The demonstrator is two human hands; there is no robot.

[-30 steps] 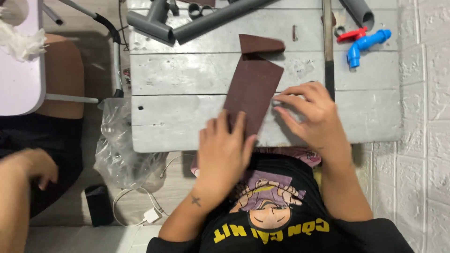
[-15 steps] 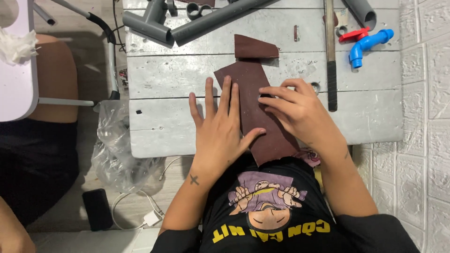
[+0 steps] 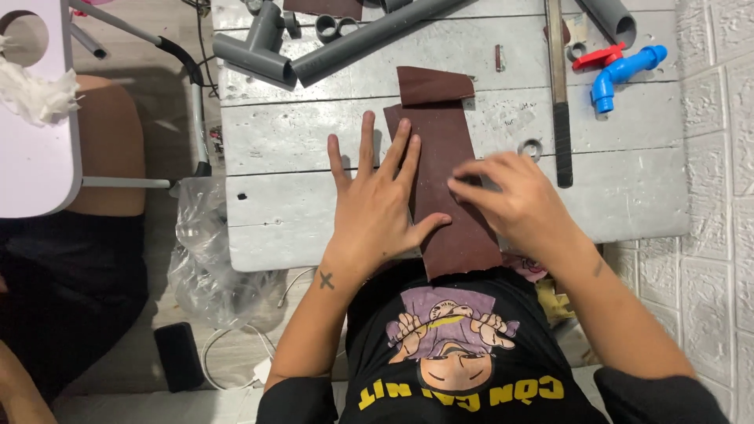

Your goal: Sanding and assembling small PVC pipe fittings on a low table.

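Grey plank table, paint worn, filling the upper middle of the view, set against a white brick-pattern wall on the right. Across its far edge, a long grey plastic pipe lying at a slant, just beside a grey tee fitting; a second grey pipe end at the top right. Down the middle, a long strip of dark red-brown sandpaper, flat on the planks, near end hanging past the table's front edge, far end tucked just under a smaller folded piece of the same sandpaper. Left hand pressed flat, palm down, fingers spread wide, index and middle fingertips and the thumb lying on the strip's left side, gripping nothing. Right hand blurred, fingers curled loosely down onto the strip's right edge; whether pinching the paper or only pressing it, cannot tell. To the right of that hand, a long flat file with a dark handle lying lengthwise. Further right, a blue plastic tap with a red handle. Below the table's left corner, a crumpled clear plastic bag on the floor.
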